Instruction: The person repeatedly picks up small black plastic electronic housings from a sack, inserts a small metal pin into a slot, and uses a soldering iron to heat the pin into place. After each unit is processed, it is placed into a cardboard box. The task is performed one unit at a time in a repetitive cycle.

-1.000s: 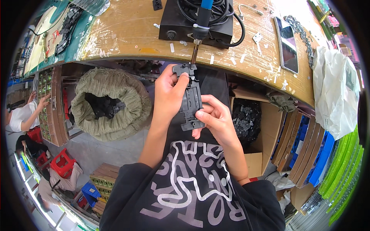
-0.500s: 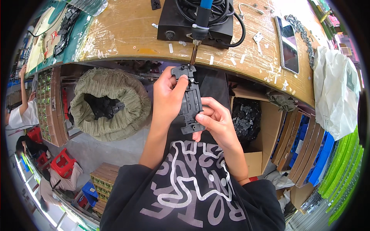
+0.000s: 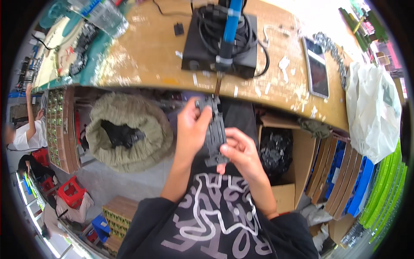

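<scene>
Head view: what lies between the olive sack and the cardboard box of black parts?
The person's left hand and right hand, both gripping a dark plastic part.

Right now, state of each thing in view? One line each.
Black plastic part: held upright in both hands, top end at the iron's tip.
Left hand: gripping the part.
Right hand: gripping its lower end.
Blue-handled iron: lying on a black box, tip over the bench edge.
Phone: flat, screen dark.
Sack: open.

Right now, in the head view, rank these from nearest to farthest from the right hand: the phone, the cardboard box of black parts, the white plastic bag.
From the right hand:
1. Cardboard box of black parts, just to its right, below the bench edge.
2. Phone, up on the bench top, to the right.
3. White plastic bag, at the bench's far right end.
</scene>
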Demonstrator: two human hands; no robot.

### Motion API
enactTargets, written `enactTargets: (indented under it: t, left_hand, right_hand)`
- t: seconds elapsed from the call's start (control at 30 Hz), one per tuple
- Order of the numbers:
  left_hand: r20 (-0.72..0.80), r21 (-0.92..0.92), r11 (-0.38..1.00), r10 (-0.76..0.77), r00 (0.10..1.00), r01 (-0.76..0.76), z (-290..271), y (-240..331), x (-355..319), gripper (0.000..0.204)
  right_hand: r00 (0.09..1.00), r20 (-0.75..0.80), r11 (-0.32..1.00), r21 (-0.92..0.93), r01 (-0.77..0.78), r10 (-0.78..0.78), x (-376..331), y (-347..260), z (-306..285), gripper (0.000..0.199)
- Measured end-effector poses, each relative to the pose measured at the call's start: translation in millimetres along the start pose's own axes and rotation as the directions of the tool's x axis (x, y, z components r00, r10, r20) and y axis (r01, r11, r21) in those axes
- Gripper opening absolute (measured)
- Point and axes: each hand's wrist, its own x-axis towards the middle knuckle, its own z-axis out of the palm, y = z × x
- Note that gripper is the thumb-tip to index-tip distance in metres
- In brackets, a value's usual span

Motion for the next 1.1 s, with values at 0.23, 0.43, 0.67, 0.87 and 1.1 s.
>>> enactTargets:
  t: [0.23,0.43,0.67,0.87,1.1]
  left_hand:
    - [0.014,-0.014,1.000,0.013,1.000,-0.013,1,2,0,0.010]
    - [0.017,-0.010,1.000,0.015,1.000,-0.015,1,1,2,0.007]
    - [0.056,0.036,0.999,0.035,0.998,-0.037,-2,-17,6,0.009]
    - [0.186,0.242,0.967,-0.126,0.974,0.079,-22,-40,0,0.025]
    - [-0.422,0.485,0.870,0.146,0.895,0.087,-155,-57,9,0.016]
  right_hand:
    - [0.999,0.020,0.999,-0.019,0.034,-0.034,0,1,-1,0.028]
    - [0.997,0.039,0.998,-0.013,0.060,-0.059,2,1,-1,0.024]
    - [0.997,0.045,0.997,-0.057,0.058,-0.055,2,7,-14,0.029]
    - [0.986,-0.148,0.988,-0.144,0.049,-0.071,-5,26,-62,0.027]
    - [0.408,-0.812,0.895,-0.290,0.339,-0.417,-36,77,-239,0.041]
